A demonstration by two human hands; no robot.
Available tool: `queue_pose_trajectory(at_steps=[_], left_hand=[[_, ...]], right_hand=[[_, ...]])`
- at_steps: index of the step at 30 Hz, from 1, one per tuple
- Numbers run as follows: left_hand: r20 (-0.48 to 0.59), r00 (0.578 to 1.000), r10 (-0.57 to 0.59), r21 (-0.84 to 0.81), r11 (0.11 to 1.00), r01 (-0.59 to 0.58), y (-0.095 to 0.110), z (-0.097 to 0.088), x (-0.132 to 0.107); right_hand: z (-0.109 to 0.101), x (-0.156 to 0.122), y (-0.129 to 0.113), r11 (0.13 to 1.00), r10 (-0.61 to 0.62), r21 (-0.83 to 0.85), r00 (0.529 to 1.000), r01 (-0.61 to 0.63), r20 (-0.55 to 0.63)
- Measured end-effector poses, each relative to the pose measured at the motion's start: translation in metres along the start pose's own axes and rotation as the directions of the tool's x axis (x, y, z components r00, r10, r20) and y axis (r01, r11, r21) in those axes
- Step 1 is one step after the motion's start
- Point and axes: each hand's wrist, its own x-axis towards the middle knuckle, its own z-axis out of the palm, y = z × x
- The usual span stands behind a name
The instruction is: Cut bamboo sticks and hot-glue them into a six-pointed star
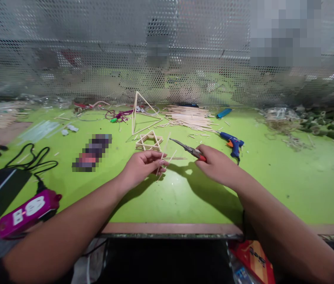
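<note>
My left hand (141, 165) pinches a few thin wooden sticks (164, 157) above the green table (184, 193), fingers closed round them. My right hand (217, 163) grips red-handled pliers (189, 149), whose metal jaws point left toward the sticks. Just beyond my hands lies a flat star-shaped frame of sticks (149, 142), and behind it stands a stick pyramid (143, 116).
A pile of loose sticks (189, 116) lies at the back. A blue glue gun (233, 144) rests right of my right hand, a blue cutter (223, 113) behind it. At the left are a black adapter with cables (1, 189), a pink device (26, 213) and more tools. A perforated metal screen (167, 51) closes the back.
</note>
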Motion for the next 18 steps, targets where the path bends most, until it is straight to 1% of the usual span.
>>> queue_pose_trajectory(at_steps=[8,18], left_hand=[[-0.002,0.999,-0.055,0.001,0.999,0.055,0.0015,0.0018,-0.0018],[0.005,0.999,-0.041,0.026,0.999,0.041,-0.0002,0.0021,-0.0013]], right_hand=[[-0.0025,-0.0017,-0.0029,1.0,-0.009,0.006,1.0,0.009,0.028],[-0.0032,-0.0021,-0.0022,1.0,-0.026,-0.005,0.999,0.027,0.047]])
